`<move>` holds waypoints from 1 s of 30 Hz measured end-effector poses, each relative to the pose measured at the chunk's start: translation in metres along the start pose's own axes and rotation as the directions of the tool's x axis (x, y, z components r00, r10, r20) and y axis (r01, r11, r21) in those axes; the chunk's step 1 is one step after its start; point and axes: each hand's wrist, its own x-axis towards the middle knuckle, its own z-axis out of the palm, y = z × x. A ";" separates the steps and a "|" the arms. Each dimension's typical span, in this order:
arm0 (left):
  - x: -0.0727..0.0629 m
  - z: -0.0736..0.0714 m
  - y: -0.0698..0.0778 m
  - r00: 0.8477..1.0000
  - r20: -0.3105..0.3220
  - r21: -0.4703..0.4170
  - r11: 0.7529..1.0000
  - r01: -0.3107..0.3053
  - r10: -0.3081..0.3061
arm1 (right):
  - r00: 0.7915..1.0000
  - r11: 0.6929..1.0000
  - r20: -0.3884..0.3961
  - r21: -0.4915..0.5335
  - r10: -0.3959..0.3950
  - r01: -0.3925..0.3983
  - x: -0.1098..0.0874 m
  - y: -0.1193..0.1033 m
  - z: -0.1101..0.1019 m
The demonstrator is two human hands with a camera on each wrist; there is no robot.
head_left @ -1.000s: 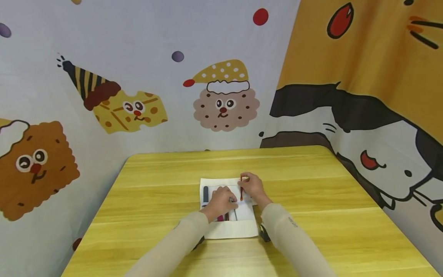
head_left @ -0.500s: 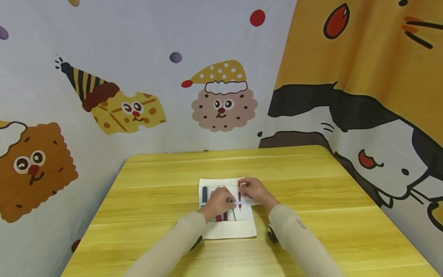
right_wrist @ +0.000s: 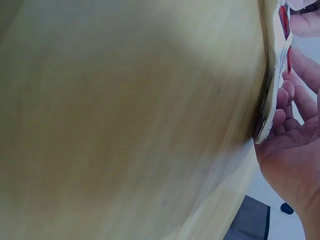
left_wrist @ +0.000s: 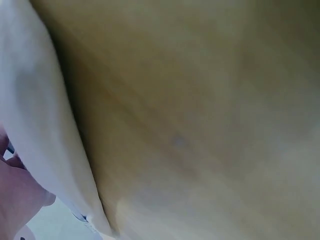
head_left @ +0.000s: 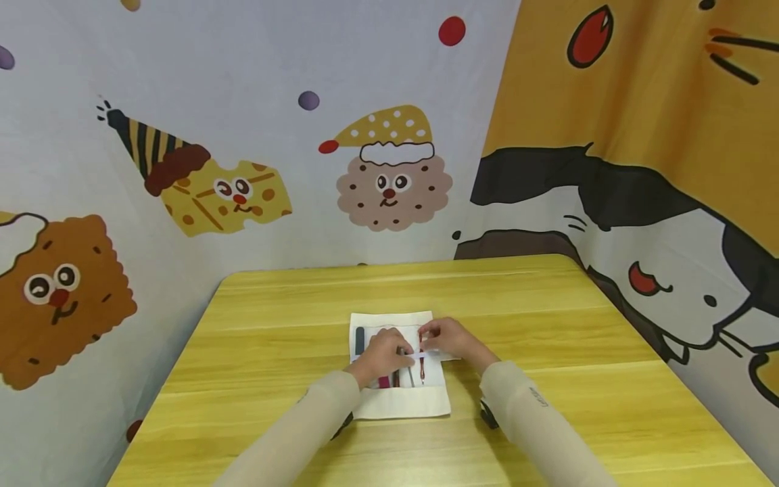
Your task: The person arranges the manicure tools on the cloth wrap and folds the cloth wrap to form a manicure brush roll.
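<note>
A cream fabric tool roll [head_left: 402, 404] lies unfolded on the table, with a white elastic band [head_left: 418, 355] across its middle. My left hand [head_left: 383, 353] is over the roll, thumb and fingers pinching the band. In my right hand [head_left: 449, 336], thumb and fingertips pinch the upper end of a slim red tool with a thin metal tip [head_left: 422, 370], which passes under the band. Its exact kind is too small to make out. The right wrist view shows the right hand [right_wrist: 295, 125] beside the roll's edge and the red tool [right_wrist: 289, 60].
Left of the hands, a dark grey handle [head_left: 360, 340] sits in the roll. A magenta piece [head_left: 384, 382], a dark red one and a thin grey rod [head_left: 410, 377] lie below the left hand. The wooden table [head_left: 274, 325] reaches a cartoon-printed curtain [head_left: 243, 88] behind.
The red tool has moved down toward me and now passes under the band. My right hand has come down and slightly right with it; the left has stayed nearly still.
</note>
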 end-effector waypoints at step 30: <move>-0.005 -0.067 -0.059 0.956 -0.258 -0.213 0.973 0.088 -0.143 | 0.992 0.996 -0.097 0.025 0.085 -0.083 -0.054 0.023 -0.035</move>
